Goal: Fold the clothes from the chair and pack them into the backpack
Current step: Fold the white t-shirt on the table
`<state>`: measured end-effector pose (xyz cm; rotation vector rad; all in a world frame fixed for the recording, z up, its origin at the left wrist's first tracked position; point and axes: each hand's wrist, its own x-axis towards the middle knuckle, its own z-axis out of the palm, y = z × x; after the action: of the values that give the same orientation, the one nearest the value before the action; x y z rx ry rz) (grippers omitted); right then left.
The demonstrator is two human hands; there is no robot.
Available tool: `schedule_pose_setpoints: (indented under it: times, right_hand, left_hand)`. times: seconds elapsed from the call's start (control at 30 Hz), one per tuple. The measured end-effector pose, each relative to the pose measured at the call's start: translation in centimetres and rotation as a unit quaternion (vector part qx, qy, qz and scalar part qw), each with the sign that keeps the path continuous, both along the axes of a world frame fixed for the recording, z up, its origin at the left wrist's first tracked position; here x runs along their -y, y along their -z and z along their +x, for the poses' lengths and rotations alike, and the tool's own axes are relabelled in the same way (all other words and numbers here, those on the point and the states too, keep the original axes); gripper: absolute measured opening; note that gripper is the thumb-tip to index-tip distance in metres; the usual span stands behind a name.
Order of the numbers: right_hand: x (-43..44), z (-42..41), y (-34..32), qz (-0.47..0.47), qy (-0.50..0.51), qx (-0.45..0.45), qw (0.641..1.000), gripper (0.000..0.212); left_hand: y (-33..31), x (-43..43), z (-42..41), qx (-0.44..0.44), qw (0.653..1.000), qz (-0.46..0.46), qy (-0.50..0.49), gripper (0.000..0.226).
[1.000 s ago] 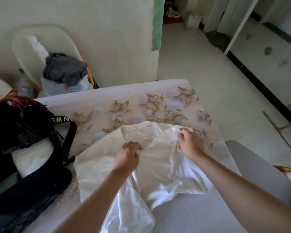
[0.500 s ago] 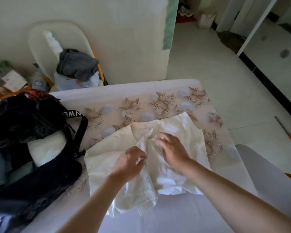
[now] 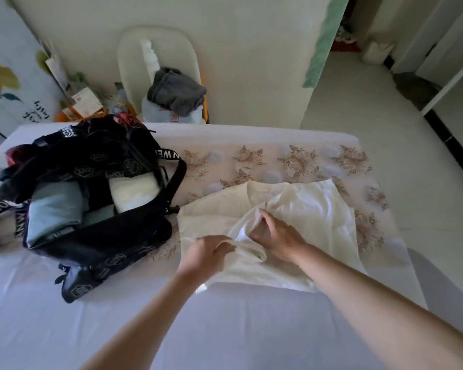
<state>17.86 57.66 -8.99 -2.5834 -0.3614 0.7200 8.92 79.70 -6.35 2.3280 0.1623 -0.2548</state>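
Note:
A cream-white shirt (image 3: 316,209) lies spread on the bed, partly folded. My left hand (image 3: 206,253) grips a bunched fold of it near its front edge. Just right of that, my right hand (image 3: 277,235) pinches a raised flap of the same shirt. To the left the black backpack (image 3: 96,209) lies open, with folded blue and white clothes inside. Behind the bed stands a white chair (image 3: 158,49) holding a grey garment (image 3: 175,90) on top of a pale blue one (image 3: 155,113).
The bed (image 3: 225,329) has a white sheet and a floral band across the far side. Papers and boxes (image 3: 83,102) clutter the floor left of the chair. A wall corner with a green strip (image 3: 321,49) borders an open tiled floor (image 3: 372,124) on the right.
The shirt's right side has been folded inward and lies flatter. Both hands have drawn back toward me and closer together on the cloth. The camera has turned left, showing more of the backpack.

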Motion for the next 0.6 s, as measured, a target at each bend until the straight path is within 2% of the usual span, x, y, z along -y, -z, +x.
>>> schedule_pose_setpoints:
  times: [0.07,0.1,0.17,0.2,0.27,0.33,0.37,0.43,0.47,0.53,0.6]
  right_hand:
    - [-0.6,0.7,-0.2,0.039,0.048,-0.033,0.998,0.082]
    - [-0.9,1.1,-0.2,0.058,0.063,-0.037,0.996,0.078]
    - [-1.1,1.7,-0.4,0.06,0.059,-0.029,0.996,0.063]
    - [-1.0,2.0,-0.4,0.047,0.045,-0.015,0.998,0.053]
    - [-0.8,2.8,-0.1,0.014,0.026,0.017,0.999,0.042]
    - [-0.4,4.0,0.3,0.005,0.025,0.05,0.998,0.042]
    - [-0.2,4.7,0.6,0.005,0.02,0.073,0.997,0.042]
    - [0.1,6.2,0.9,-0.012,-0.004,0.106,0.994,0.045]
    - [0.3,6.9,1.0,-0.028,-0.022,0.108,0.993,0.047]
    - [0.8,8.4,1.6,-0.059,-0.058,0.103,0.991,0.049]
    - [1.4,9.5,2.1,-0.077,-0.077,0.124,0.986,0.041]
  left_hand:
    - [-1.9,-1.2,1.8,0.009,0.987,-0.015,-0.159,0.026]
    - [-2.3,-2.2,2.9,0.02,0.974,-0.004,-0.225,0.022]
    - [-2.5,-4.0,4.6,0.023,0.963,0.033,-0.267,0.012]
    - [-2.5,-4.5,5.2,0.023,0.965,0.05,-0.255,0.02]
    - [-1.9,-4.9,6.1,0.043,0.972,0.129,-0.192,0.052]
    - [-0.9,-4.7,6.9,0.115,0.954,0.265,-0.074,0.081]
    - [-0.3,-4.7,7.4,0.157,0.938,0.308,0.005,0.088]
    - [0.4,-4.4,8.6,0.191,0.911,0.314,0.185,0.081]
    - [0.8,-4.3,8.9,0.168,0.906,0.299,0.247,0.068]
    - [0.9,-4.3,9.4,0.071,0.92,0.275,0.269,0.039]
    - [1.0,-4.4,9.9,0.005,0.941,0.27,0.203,0.032]
